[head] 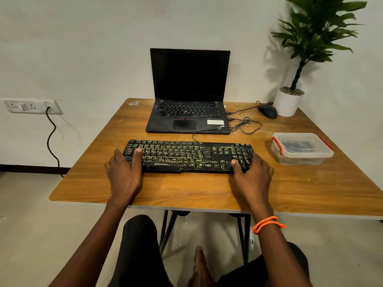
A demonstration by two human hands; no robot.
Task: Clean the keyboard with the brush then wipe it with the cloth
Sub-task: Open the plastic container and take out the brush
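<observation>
Hands at the two ends of the keyboard, before any brushing.

We see the left hand (124,170) and right hand (251,172) each gripping one short end of the black keyboard (188,156), thumbs laid on the keys and the other fingers curled round the edges. The keyboard lies on the counter (186,189) directly in front, its long axis running left to right between the hands, so neither hand is nearer. We cannot make out a brush or cloth; we judge they may sit in the lidded plastic box (301,149) well to the right, nearer the right hand.
</observation>
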